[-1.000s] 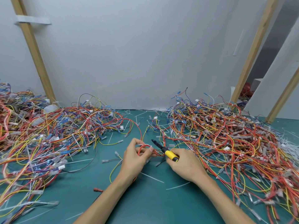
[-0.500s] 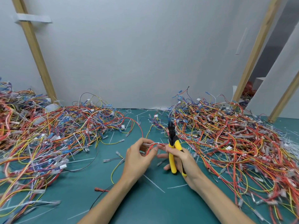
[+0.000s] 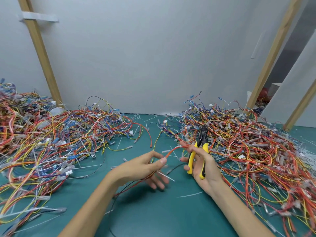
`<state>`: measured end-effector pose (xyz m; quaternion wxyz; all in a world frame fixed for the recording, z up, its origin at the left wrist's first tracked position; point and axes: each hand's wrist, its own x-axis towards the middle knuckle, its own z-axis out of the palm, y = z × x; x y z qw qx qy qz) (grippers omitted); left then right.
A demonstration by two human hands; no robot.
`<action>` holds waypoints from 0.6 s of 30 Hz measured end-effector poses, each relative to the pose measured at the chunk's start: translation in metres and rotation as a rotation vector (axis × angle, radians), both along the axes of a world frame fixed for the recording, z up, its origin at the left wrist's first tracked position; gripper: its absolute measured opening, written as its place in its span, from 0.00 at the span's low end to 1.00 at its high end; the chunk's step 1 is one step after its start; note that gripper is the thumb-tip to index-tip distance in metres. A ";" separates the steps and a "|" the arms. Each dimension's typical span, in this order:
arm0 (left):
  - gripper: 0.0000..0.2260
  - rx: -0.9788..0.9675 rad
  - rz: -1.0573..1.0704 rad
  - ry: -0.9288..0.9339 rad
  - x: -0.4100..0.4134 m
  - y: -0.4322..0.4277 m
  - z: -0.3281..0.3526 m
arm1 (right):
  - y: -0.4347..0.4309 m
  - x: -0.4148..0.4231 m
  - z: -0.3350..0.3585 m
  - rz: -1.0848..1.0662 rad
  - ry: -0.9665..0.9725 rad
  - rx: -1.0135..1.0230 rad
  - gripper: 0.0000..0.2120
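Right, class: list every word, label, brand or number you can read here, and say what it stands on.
No text can be read.
White tags on the left wire pile: too small and blurred.
Yellow-handled pliers in the right hand: no legible brand.
White tape on the wooden post: blank.

I am holding both forearms in from the near edge, angled toward each other; my left hand (image 3: pixel 142 165) is pinching the wire bundle (image 3: pixel 172 150) between thumb and forefinger, its other fingers hanging loosely spread; my right hand (image 3: pixel 203 166) is lying palm up, cradling the pliers (image 3: pixel 191 158), its fingertips (image 3: pixel 183 144) pinching the same bundle.
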<state>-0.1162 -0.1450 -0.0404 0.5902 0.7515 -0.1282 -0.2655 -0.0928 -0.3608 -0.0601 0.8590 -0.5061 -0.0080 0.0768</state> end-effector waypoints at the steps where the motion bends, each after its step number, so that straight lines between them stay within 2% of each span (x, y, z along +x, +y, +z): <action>1: 0.16 0.016 -0.054 0.017 0.000 0.007 0.001 | 0.001 0.000 0.000 0.009 -0.002 -0.006 0.11; 4: 0.14 0.007 -0.227 0.049 0.001 0.026 0.002 | 0.004 0.001 0.001 0.043 -0.004 -0.076 0.10; 7: 0.16 -0.002 -0.248 0.026 0.005 0.032 -0.002 | 0.010 0.005 0.005 0.070 0.016 -0.147 0.06; 9: 0.16 -0.010 -0.241 0.012 0.005 0.028 -0.003 | 0.017 0.010 0.015 0.055 0.005 -0.168 0.10; 12: 0.17 -0.154 -0.184 0.099 0.004 0.016 -0.005 | 0.028 0.024 0.042 -0.018 -0.073 -0.292 0.21; 14: 0.16 -0.284 -0.110 0.116 0.003 0.004 -0.006 | 0.036 0.035 0.063 -0.092 -0.167 -0.402 0.24; 18: 0.13 -0.512 0.092 -0.012 0.003 -0.017 0.002 | 0.055 0.057 0.103 -0.159 -0.425 -0.627 0.13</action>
